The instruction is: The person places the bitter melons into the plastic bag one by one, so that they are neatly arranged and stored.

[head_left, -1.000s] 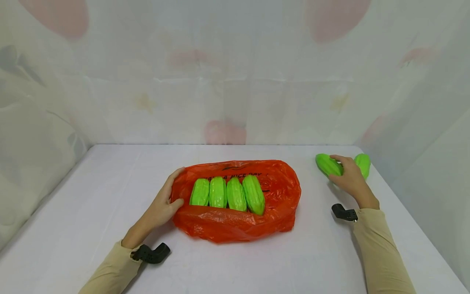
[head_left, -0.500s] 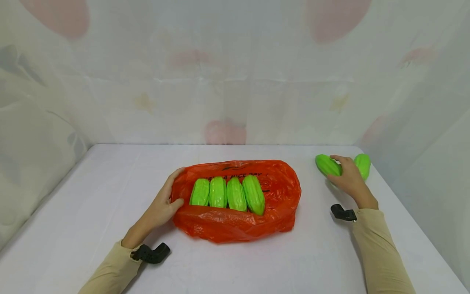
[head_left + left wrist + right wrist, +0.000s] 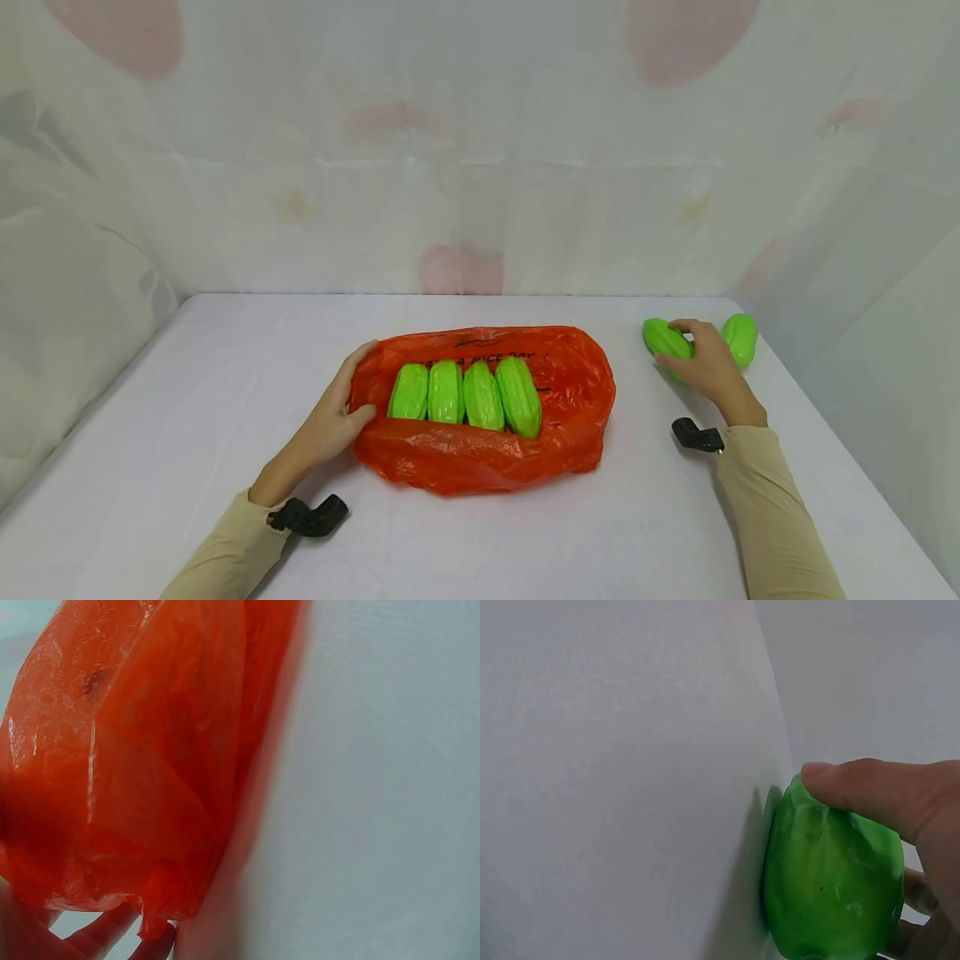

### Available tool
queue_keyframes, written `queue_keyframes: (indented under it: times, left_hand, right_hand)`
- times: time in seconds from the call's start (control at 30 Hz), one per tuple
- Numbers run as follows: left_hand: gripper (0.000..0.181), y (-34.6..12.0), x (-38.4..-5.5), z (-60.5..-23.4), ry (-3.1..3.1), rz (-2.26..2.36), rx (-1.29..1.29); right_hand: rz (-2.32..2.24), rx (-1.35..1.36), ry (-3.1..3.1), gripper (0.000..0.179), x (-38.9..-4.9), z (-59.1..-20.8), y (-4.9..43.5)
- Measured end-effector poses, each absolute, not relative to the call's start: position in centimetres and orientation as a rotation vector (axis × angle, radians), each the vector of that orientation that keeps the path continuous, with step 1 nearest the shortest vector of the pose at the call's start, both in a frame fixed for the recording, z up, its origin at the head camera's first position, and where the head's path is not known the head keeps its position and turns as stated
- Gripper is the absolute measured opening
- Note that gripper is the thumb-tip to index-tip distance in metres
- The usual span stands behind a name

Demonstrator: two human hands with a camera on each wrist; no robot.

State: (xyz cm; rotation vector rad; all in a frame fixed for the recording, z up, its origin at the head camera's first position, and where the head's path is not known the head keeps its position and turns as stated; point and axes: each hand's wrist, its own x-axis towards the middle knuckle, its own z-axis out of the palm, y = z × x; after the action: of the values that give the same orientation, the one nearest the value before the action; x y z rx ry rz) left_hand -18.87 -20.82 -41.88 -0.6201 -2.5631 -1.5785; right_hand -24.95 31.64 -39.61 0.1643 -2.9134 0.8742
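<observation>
A red plastic bag (image 3: 577, 400) lies open on the table, with several green ridged gourds (image 3: 482, 396) side by side in its mouth. My left hand (image 3: 337, 417) holds the bag's left end, its thumb at the front fold and fingers along the back rim. In the left wrist view the bag (image 3: 150, 765) fills the left side, hiding part of those fingers. At the far right, my right hand (image 3: 708, 362) grips another green gourd (image 3: 660, 335) between thumb and fingers. The right wrist view shows the thumb lying across this gourd (image 3: 829, 885), close over the tabletop.
One more green gourd (image 3: 741, 340) lies just right of my right hand, near the table's back right corner. The white table (image 3: 637, 517) meets a draped, patterned backdrop (image 3: 480, 208) behind and at both sides. Black cameras sit on both wrists.
My right hand has shifted slightly left with the gourd it grips, widening the gap to the gourd on its right. The left hand and the bag have stayed in place.
</observation>
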Motion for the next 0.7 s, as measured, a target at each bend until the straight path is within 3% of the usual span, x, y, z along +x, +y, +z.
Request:
queue_keyframes:
  times: [0.7]
  left_hand:
    - [0.083,-20.84,-18.88,-41.87,-2.581,-1.573,-0.608]
  right_hand:
    - [0.833,0.152,-3.004,0.073,-24.74,-39.24,31.11]
